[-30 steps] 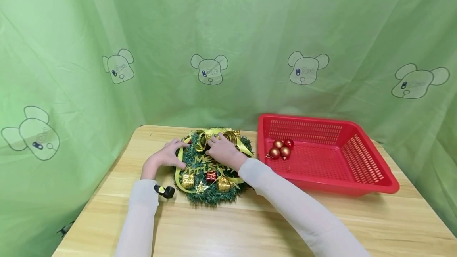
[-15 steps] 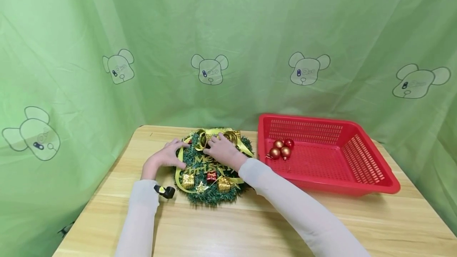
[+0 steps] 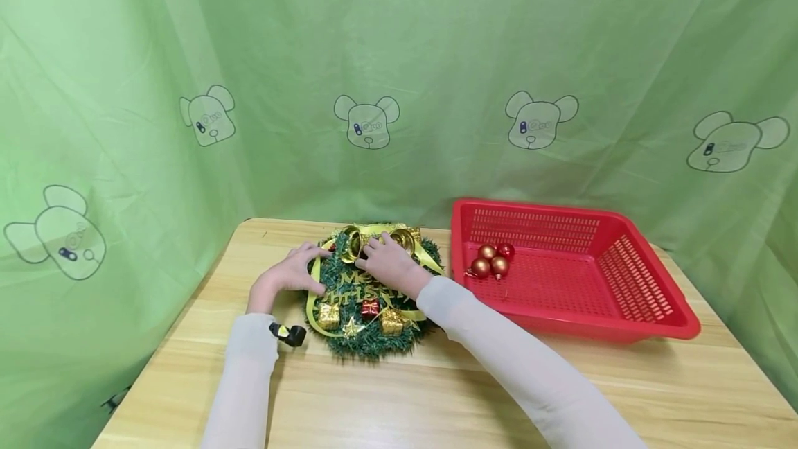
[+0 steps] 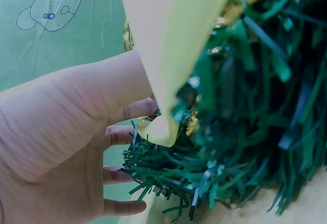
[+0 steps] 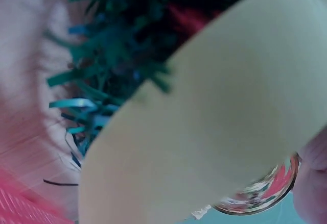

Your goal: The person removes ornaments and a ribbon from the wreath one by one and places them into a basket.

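Note:
A green tinsel wreath [image 3: 368,346] lies on the table, with yellow ribbon [image 4: 176,40], gold lettering [image 3: 358,294], a gold star [image 3: 352,328] and small gift boxes [image 3: 370,308]. My left hand [image 3: 289,272] is spread at its left side, thumb and fingers apart; the left wrist view shows extended fingers beside the tinsel. Over the upper part reaches my right hand [image 3: 391,265], its fingertips between two shiny gold bells [image 3: 352,244]. In the right wrist view, ribbon covers most of the hand, and I cannot tell whether it pinches anything.
To the right stands a red plastic basket [image 3: 580,328] with slotted walls, holding several gold and red ornament balls [image 3: 499,267] in its left part. Both stand on a wooden table [image 3: 386,400]. A green curtain [image 3: 449,33] with mouse-like drawings hangs behind.
The fingertips of my right hand have shifted very slightly left near the bells. My left hand, the wreath and the basket have kept their places.

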Available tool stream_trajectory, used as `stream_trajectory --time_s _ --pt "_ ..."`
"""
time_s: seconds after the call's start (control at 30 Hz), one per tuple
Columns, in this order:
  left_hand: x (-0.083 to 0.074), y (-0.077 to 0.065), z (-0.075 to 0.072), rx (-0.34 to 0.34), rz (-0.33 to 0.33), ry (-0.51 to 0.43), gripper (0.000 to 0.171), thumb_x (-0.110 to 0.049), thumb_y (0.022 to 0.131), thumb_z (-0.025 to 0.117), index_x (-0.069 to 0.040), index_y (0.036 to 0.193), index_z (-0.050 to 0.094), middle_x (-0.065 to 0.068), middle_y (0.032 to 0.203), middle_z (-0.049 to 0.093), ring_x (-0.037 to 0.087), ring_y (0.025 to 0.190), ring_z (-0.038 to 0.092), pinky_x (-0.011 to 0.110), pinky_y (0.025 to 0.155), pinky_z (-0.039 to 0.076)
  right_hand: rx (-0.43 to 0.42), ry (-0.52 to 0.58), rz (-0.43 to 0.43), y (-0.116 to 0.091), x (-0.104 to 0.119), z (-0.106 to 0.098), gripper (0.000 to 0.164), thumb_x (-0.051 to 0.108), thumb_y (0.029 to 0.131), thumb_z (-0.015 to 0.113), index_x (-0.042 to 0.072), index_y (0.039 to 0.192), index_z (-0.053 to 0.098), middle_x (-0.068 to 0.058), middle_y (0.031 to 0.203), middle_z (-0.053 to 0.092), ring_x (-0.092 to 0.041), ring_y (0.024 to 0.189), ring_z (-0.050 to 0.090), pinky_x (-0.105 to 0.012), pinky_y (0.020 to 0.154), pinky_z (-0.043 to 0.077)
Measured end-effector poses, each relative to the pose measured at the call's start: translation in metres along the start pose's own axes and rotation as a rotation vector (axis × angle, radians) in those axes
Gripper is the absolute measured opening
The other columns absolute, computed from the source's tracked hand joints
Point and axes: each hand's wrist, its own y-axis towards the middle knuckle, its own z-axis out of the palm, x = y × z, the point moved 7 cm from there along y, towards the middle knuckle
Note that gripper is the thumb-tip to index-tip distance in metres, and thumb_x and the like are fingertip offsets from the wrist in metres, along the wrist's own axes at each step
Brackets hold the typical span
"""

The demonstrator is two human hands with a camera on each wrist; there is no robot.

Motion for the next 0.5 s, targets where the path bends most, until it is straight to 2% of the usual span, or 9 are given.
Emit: stream_trajectory --time_s 0.2,0.5 --pt "0.0017 0.0009 0.0002 -0.002 -0.005 -0.001 0.083 -0.023 0.064 0.078 -0.02 0.139 0.043 0.012 0.149 0.024 0.038 0.136 0.021 0.063 0.104 0.029 -0.013 -0.011 -0.001 -0.0012 0.0007 -0.0039 0.031 0.02 0.09 0.06 0.037 0.117 0.064 0.003 0.125 0.058 -0.02 0.118 0.047 -0.046 0.107 0.035" --pt "0.0013 0.0013 0.0007 0.0 -0.004 0.003 0.082 -0.024 0.064 0.078 -0.02 0.139 0.044 0.013 0.149 0.024 0.038 0.135 0.021 0.063 0.104 0.029 0.038 -0.023 0.003 0.0009 0.0011 0.003 0.043 0.019 0.09 0.06 0.035 0.129 0.051 0.001 0.138 0.048 -0.021 0.127 0.042 -0.047 0.111 0.031"
